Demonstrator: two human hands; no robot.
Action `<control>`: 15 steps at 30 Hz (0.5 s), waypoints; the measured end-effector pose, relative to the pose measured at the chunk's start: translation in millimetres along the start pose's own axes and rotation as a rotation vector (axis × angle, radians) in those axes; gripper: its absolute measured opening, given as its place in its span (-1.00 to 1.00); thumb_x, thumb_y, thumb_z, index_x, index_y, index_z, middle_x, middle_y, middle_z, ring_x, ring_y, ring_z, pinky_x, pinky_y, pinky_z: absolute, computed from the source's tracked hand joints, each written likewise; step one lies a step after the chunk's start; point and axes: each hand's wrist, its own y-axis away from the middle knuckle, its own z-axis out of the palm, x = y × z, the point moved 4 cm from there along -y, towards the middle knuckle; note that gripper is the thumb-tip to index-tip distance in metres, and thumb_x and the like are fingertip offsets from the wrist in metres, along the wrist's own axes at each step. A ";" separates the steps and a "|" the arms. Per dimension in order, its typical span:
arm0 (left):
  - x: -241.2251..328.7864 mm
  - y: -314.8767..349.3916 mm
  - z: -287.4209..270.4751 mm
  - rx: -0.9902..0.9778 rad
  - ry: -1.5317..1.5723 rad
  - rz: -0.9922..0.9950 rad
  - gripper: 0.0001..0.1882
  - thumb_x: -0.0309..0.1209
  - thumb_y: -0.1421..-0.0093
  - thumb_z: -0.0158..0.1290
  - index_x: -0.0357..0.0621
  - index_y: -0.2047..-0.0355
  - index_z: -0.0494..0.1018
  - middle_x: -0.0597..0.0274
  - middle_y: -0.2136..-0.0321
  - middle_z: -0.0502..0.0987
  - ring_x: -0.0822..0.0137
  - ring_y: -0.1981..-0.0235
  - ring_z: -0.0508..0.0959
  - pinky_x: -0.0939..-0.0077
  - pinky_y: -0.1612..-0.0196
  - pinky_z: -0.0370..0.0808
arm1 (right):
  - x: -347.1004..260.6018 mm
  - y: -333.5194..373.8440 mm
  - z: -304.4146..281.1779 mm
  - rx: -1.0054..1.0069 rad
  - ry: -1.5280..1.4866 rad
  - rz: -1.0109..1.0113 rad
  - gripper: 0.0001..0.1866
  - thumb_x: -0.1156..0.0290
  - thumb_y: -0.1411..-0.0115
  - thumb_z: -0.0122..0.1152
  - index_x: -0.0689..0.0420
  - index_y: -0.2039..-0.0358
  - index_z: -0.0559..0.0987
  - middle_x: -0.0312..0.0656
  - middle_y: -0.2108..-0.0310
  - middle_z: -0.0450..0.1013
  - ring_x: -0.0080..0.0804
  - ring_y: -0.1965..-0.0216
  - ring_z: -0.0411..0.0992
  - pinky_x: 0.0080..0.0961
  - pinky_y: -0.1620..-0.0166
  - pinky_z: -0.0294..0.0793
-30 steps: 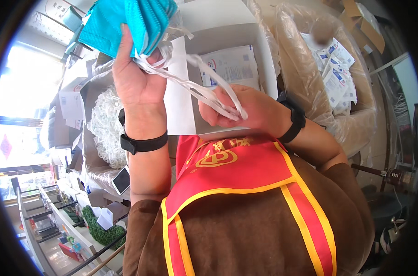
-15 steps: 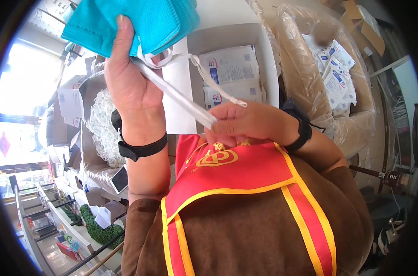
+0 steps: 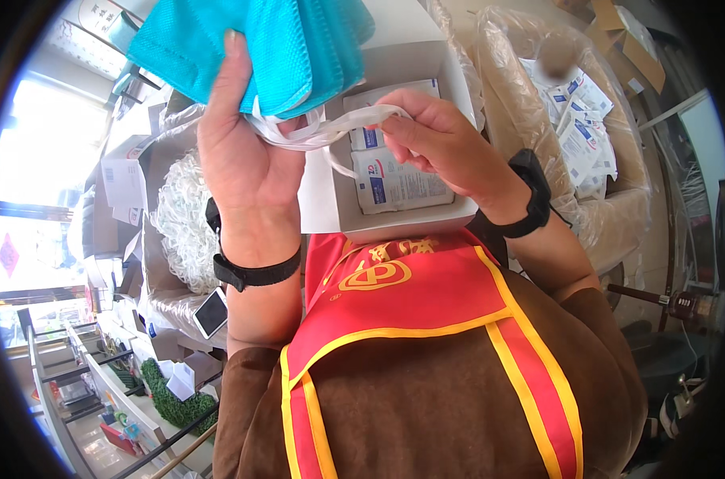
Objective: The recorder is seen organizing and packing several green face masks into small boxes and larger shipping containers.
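A stack of teal fabric face masks (image 3: 291, 56) is fanned out at the top of the head view. My left hand (image 3: 247, 144) grips the stack from below, its thumb lying over the front. White straps (image 3: 322, 132) hang from the masks' lower edge and run across in a bunch. At their far end my right hand (image 3: 438, 136) is closed, pinching the straps between thumb and fingers. Just beneath the hands stands an open white box (image 3: 426, 223) with white packets (image 3: 398, 184) lying flat in it.
To the right, a plastic-lined carton (image 3: 530, 144) holds a pile of similar packets (image 3: 582, 136). A heap of white loops (image 3: 187, 223) fills a lined container at the left. A phone-like device (image 3: 211, 313) lies at that container's near edge. A metal-railed rack (image 3: 99, 383) stands lower left.
My right hand has moved up and away from my body, drawing the straps from a downward slant to nearly level. My left hand and the masks have shifted slightly right.
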 end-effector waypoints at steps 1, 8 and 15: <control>-1.7 0.2 0.5 -0.045 0.039 -0.053 -0.72 -0.38 -0.27 0.03 -0.21 0.05 0.40 0.22 0.19 0.58 0.38 0.29 0.60 0.55 0.34 0.56 | 5.9 -1.4 2.0 -0.002 -0.001 0.000 -0.72 0.21 -0.32 0.04 0.17 0.19 0.52 -0.45 0.61 0.30 -0.81 0.60 0.17 -0.83 0.54 0.10; -12.7 -5.6 1.0 -0.062 0.015 -0.091 -0.81 -0.33 -0.28 0.01 -0.17 0.20 0.45 0.29 0.39 0.59 0.50 0.61 0.50 0.67 0.52 0.44 | 29.9 8.6 27.4 -0.376 -0.207 0.280 -0.61 0.20 -0.31 0.06 0.27 0.04 0.47 -0.48 0.64 0.26 -0.82 0.63 0.11 -0.84 0.56 0.05; -2.2 -19.2 -14.5 0.141 -0.033 -0.012 -0.78 -0.30 -0.30 -0.03 -0.21 0.24 0.44 0.22 0.47 0.56 0.44 0.63 0.45 0.60 0.60 0.39 | 33.4 20.1 50.5 -0.523 -0.237 0.285 -0.68 0.22 -0.34 -0.01 0.25 0.24 0.53 -0.43 0.62 0.23 -0.75 0.63 0.10 -0.77 0.53 0.13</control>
